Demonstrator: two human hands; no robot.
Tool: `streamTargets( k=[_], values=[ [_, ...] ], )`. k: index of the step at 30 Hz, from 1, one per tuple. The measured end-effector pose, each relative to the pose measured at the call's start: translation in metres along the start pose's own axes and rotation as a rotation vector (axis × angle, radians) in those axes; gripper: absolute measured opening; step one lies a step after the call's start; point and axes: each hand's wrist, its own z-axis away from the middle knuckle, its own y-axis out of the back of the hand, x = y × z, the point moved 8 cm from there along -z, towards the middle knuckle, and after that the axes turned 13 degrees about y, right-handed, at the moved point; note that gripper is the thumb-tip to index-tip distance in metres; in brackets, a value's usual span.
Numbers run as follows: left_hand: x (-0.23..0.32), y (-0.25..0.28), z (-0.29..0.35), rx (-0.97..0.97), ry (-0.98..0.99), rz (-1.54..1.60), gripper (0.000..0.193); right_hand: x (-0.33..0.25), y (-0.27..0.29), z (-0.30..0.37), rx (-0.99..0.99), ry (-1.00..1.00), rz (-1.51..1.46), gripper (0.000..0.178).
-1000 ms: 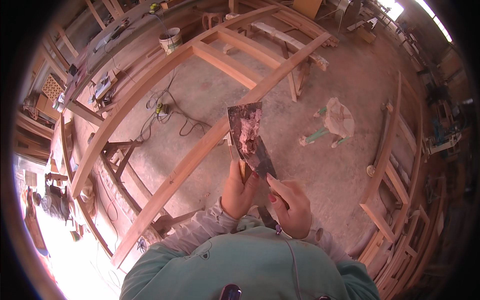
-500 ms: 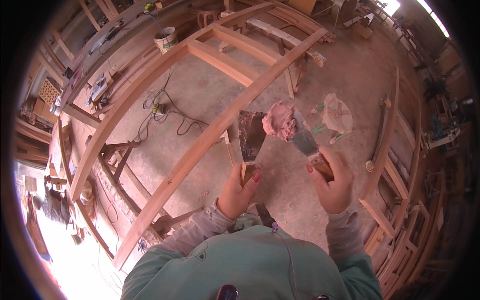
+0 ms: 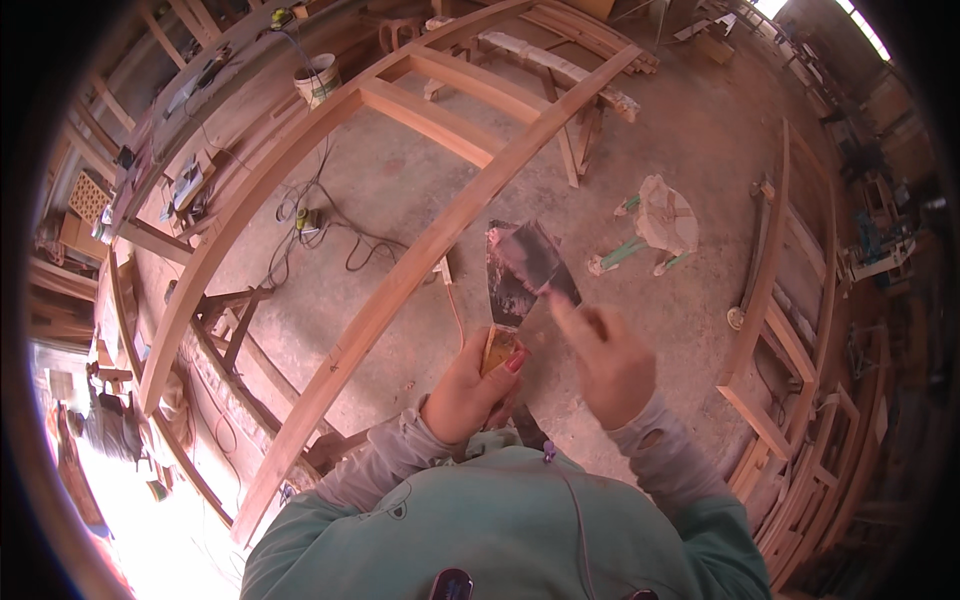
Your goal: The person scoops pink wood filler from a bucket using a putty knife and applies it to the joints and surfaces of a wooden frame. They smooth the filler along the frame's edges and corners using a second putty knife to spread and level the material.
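Observation:
My left hand [image 3: 463, 395] is closed round the wooden handle of a wide putty knife [image 3: 510, 306], its smeared blade pointing away from me. A second putty knife [image 3: 543, 262] is in my right hand [image 3: 618, 368], which is slightly blurred; its handle is hidden in my fingers. This blade lies tilted across the upper part of the left one. Pink putty [image 3: 505, 244] shows at the left side of the crossed blades; how much lies between them is hidden.
A long wooden frame with crosspieces [image 3: 430, 125] slants past my left side on trestles. A small stool with green legs [image 3: 668, 218] stands ahead to the right. Cables [image 3: 322, 225] trail over the floor, and another wooden frame [image 3: 765, 300] lies at the right.
My right hand has swung left and turned over, bringing its putty knife across the left blade. The large pink lump that sat on the right blade is now mostly out of sight.

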Motion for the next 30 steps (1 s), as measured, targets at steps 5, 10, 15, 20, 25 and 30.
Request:
streamTargets(
  k=[5,10,15,20,25,30],
  values=[
    [0.0,0.004,0.003,-0.047,0.043,0.055,0.028,0.003,-0.022,0.022,-0.042,-0.081,-0.259,0.057],
    [0.001,0.011,0.004,-0.061,0.051,0.198,0.03,0.002,-0.022,0.03,-0.156,-0.038,-0.309,0.056],
    [0.034,0.026,0.012,-0.018,-0.134,0.253,0.03,-0.003,-0.012,0.032,-0.196,-0.025,-0.348,0.055],
    [0.036,0.023,0.01,-0.111,-0.117,0.307,0.032,0.019,-0.003,0.046,0.004,-0.484,-0.808,0.042],
    [0.035,0.015,0.008,-0.126,-0.214,0.19,0.04,-0.011,-0.033,0.045,0.136,-0.663,-1.827,0.041],
    [0.035,0.014,0.012,-0.012,-0.33,-0.043,0.041,-0.038,-0.054,0.054,-0.217,-0.774,-1.799,0.038]
  ],
)
